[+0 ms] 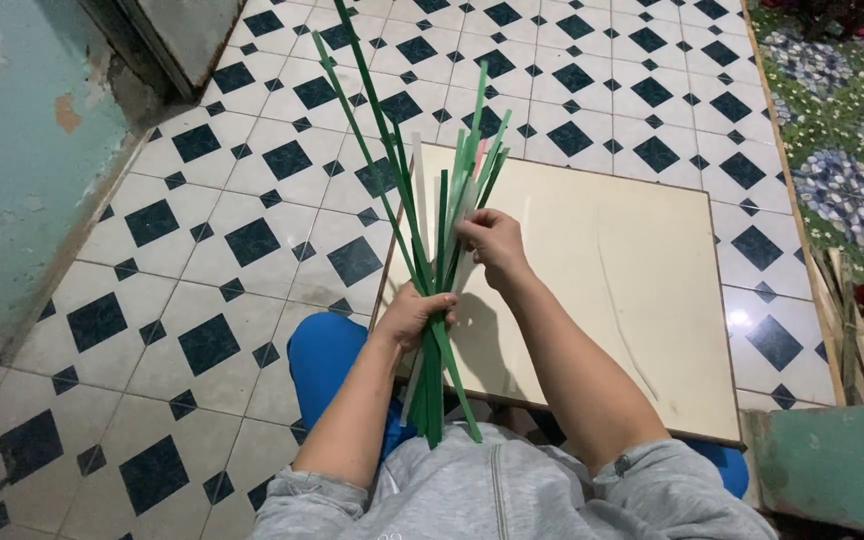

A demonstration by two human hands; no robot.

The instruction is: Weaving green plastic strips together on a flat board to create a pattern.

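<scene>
Grip, left hand (414, 315): fist wrapped round the bundle of strips (436, 230) at its lower third, fingers curled tight, thumb side turned up toward the fan
Grip, right hand (492, 243): fingertips pressed together on one or two pale strips near the middle of the fan; exact number pinched too fine to tell
Bundle position: held upright in front of the chest, over the near left corner of the cream board (632, 300), not resting on it
Long axis: near vertical in the view, leaning slightly away and to the left; short ends hanging below the fist toward the grey sweatshirt (492, 490), long ends splaying upward over the tiled floor (202, 250)
Spread: tight at the fist, widening above it; two or three dark green strips reaching far beyond the rest toward the top edge
Direction from grip: pinched strips running up and away from the right fingertips, down and toward the body into the left fist
Nearer hand: left lower and closer to the body, right higher on the same bundle, just above and to the right, hands close but apart
Colours: mostly dark and light green, a few white, one pinkish
Surroundings: blue-clad knee (327, 350) below the left forearm, flowered mat (842, 120) well apart at right, teal wall (22, 150) at left
</scene>
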